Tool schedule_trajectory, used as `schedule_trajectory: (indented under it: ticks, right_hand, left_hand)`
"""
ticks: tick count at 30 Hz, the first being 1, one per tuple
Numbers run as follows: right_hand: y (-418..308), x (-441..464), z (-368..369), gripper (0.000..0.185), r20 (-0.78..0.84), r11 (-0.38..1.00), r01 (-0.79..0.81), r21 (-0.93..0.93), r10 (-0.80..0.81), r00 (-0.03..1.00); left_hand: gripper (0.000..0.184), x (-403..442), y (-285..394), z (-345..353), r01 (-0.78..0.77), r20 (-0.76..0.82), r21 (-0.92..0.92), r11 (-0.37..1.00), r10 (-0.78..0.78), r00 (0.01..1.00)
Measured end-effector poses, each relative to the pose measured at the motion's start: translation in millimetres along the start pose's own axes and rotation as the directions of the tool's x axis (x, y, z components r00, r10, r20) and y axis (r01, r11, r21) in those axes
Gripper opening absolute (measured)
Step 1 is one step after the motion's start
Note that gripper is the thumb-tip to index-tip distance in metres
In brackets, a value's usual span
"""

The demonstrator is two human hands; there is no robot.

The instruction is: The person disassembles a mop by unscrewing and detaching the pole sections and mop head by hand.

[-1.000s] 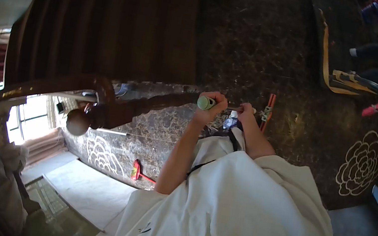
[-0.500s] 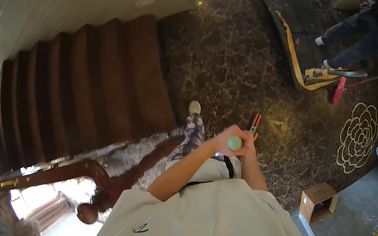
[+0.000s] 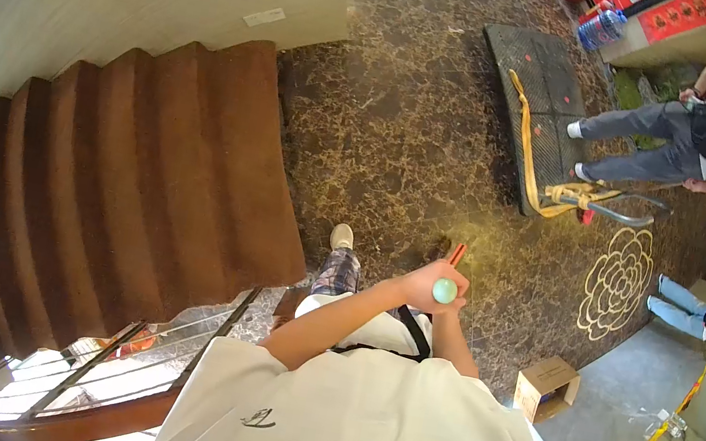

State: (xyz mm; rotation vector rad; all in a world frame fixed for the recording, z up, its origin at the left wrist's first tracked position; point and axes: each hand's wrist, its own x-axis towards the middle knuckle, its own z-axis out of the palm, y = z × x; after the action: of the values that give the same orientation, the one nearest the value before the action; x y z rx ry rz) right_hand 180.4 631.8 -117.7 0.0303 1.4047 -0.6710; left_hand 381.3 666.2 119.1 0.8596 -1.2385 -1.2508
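My left hand is closed around a pole with a round pale green end. The pole points up at the camera, so most of its length is hidden beneath my hands. My right hand is closed close by the left one, apparently lower on the same pole. Past my fingers a narrow red piece sticks out. Whether it is the pole's lower end I cannot tell.
Brown carpeted stairs rise on the left. Ahead, a black platform trolley with a yellow strap stands by a person. A cardboard box sits at right; another person is beyond.
The view has tilted and shifted, bringing more of both other people into sight. My hands stay closed together on the pole. The pink tool by the trolley is now mostly hidden.
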Motion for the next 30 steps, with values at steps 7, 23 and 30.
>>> schedule_trajectory:
  ticks: [7,23,30]
  right_hand:
    - [4.0,27.8,80.5,0.016,0.179,0.991,0.066,-0.114,-0.045,0.983]
    - [-13.2,7.7,440.3,0.019,0.485,0.799,-0.537,0.27,0.368,0.793]
    - [-8.5,20.4,466.3,0.03,0.607,0.827,0.27,-0.494,0.105,0.788]
  left_hand:
    - [0.026,-19.4,39.6,-70.1,0.079,-0.112,0.033,0.996,-0.075,0.991]
    - [0.026,121.1,136.4,-203.0,-0.162,-0.134,0.466,0.87,0.25,0.959]
    - [0.022,181.7,138.1,-247.1,-0.129,0.073,0.565,0.815,0.107,0.992]
